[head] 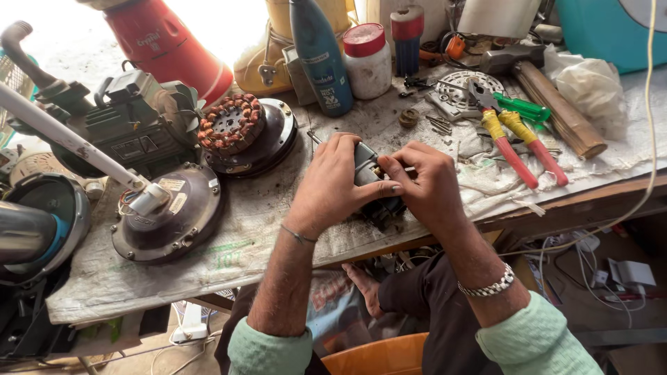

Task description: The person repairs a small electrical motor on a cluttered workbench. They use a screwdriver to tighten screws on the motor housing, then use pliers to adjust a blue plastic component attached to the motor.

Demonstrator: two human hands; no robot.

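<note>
Both hands clamp small dark motor at frame centre: left hand wraps its left side, right hand fingertips pinch right end; axis roughly vertical in frame.

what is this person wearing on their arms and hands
Both forearms are bare, with pale mint-green sleeves pushed up near the elbows. The left hand has a thin dark thread band at the wrist. The right hand has a chunky silver metal link bracelet on the forearm. No gloves; no rings visible.

Pliers right of motor
</note>
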